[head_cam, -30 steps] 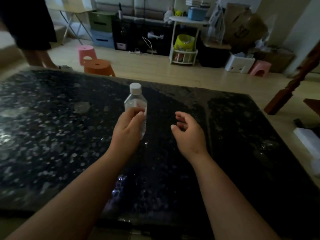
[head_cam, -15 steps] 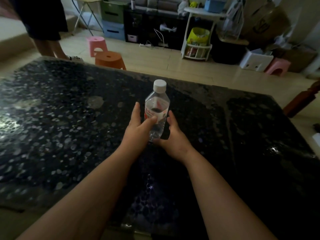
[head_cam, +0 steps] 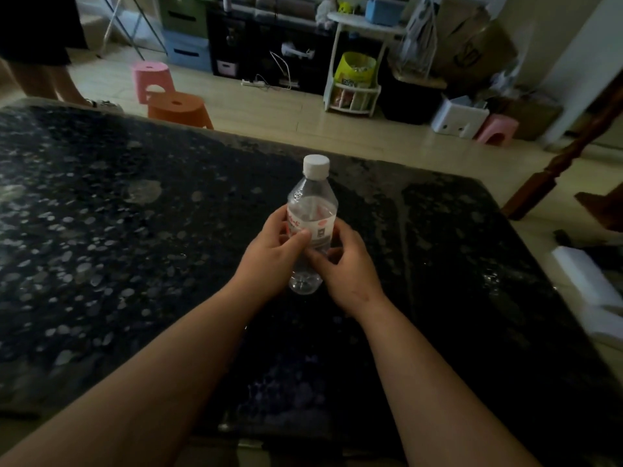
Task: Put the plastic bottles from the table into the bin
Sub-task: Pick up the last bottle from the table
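A clear plastic bottle (head_cam: pixel 312 203) with a white cap and a pale label stands upright over the middle of the dark speckled table (head_cam: pixel 101 230). My left hand (head_cam: pixel 269 257) grips its lower body from the left, thumb across the label. My right hand (head_cam: pixel 344 264) grips the same bottle from the right, fingers curled round its lower half. The bottle's base shows between my wrists; whether it touches the table I cannot tell. No bin is in view.
Beyond the table's far edge stand an orange stool (head_cam: pixel 180 107) and a pink stool (head_cam: pixel 151 79). A person's legs (head_cam: pixel 43 72) are at the far left. A white rack (head_cam: pixel 354 79), boxes and a dark wooden post (head_cam: pixel 553 173) are at the right.
My right hand has come in from the right and closed round the bottle beside my left hand. Both hands now hold it, and the bottle sits more centred in view.
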Demonstrator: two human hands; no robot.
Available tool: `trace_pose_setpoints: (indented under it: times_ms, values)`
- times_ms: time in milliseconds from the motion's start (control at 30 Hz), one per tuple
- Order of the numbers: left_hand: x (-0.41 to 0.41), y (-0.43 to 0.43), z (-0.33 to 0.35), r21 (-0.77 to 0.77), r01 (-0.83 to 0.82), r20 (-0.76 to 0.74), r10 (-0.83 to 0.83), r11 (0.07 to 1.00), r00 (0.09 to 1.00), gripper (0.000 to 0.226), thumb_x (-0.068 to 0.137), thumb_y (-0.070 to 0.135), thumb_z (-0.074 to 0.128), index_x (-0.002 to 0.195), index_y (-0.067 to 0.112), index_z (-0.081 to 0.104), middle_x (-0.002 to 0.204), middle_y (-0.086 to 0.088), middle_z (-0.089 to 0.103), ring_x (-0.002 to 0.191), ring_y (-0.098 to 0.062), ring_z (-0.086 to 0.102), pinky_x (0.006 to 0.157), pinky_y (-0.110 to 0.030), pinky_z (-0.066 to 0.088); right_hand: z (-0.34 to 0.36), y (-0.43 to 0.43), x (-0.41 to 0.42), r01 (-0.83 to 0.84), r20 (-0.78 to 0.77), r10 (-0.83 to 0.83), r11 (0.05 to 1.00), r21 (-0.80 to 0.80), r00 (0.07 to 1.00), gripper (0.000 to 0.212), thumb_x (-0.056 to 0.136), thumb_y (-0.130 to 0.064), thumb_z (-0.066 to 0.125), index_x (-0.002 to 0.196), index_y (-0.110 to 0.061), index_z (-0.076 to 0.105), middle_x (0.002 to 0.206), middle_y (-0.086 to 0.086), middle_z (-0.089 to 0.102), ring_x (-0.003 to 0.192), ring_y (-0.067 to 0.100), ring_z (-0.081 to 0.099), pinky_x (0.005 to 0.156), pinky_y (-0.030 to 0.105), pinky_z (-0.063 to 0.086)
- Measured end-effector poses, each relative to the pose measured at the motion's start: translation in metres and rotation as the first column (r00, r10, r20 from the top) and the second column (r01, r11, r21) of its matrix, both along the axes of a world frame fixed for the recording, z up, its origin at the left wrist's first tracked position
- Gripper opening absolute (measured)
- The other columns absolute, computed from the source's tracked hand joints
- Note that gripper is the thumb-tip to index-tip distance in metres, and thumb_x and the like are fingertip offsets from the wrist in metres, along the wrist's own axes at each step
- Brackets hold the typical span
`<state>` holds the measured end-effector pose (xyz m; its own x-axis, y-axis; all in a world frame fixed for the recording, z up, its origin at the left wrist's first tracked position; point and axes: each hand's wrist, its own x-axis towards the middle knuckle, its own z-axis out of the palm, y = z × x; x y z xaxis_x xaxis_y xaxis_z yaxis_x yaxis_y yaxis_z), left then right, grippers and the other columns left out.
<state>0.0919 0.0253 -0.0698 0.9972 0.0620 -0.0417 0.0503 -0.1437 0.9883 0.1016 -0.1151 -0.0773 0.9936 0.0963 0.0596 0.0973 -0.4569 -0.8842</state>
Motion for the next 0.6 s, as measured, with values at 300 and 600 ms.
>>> trace_pose_setpoints:
  times_ms: [300,600]
  values:
    - [-0.019,-0.07,0.01,0.07,0.141,0.077,-0.146,0.988,0.986,0.066,0.093,0.037,0.052,0.148,0.045,0.015,0.126,0.016,0.056,0.108,-0.002,0.058,0.081,-0.018,0.044,0.022,-0.077,-0.038,0.126,0.023,-0.126,0.992,-0.01,0.992,0.058,0.082,-0.039,0.073,0.135,-0.036,0.047,0.13,-0.011,0.055,0.109,0.002,0.056,0.093,0.029,0.051]
    - [-0.039,-0.16,0.015,0.042,0.248,0.083,-0.25,0.968,0.965,0.058,0.094,0.04,0.051,0.144,0.048,0.022,0.118,0.019,0.058,0.105,0.0,0.059,0.085,-0.024,0.049,0.043,-0.167,-0.072,0.23,0.046,-0.226,0.967,-0.106,0.973,0.051,0.081,-0.042,0.073,0.128,-0.036,0.054,0.125,-0.01,0.059,0.107,0.005,0.057,0.092,0.032,0.053]
